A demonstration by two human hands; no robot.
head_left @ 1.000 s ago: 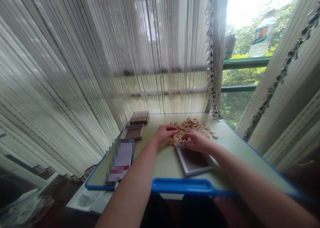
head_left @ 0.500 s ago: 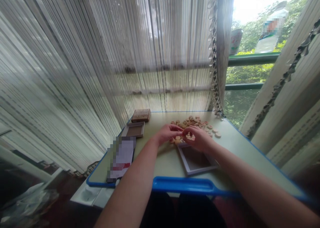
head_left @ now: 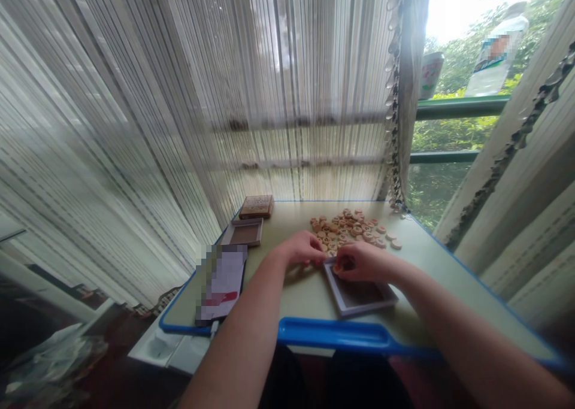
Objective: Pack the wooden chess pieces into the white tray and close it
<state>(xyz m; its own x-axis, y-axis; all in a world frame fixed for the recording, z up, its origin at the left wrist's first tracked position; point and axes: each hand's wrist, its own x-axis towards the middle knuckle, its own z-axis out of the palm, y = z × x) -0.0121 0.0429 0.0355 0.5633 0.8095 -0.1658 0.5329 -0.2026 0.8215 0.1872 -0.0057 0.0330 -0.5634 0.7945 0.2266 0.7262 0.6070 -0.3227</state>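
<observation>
My right hand (head_left: 362, 261) is closed in a pinch on a round wooden chess piece (head_left: 336, 268), over the far left corner of a shallow grey tray (head_left: 366, 308). The tray's brown bottom shows in front of the hand. Just left of that corner, my left hand (head_left: 304, 248) has its fingers bent down close to the table top; what they hold, if anything, is hard to see. Behind both hands lies a loose heap of round wooden chess pieces (head_left: 354, 224), some bearing dark characters.
On the table's left side are a second shallow tray (head_left: 259, 234), a brown patterned box (head_left: 256, 206) and a phone (head_left: 227, 283) with a cable. A blue trough (head_left: 335, 333) runs along the front edge. A bottle (head_left: 496, 58) and a can (head_left: 431, 73) stand at the window.
My hands, which met over the pieces, have come apart and nearer. The right hand has moved down to the tray's corner with a piece; the left has dropped beside the tray.
</observation>
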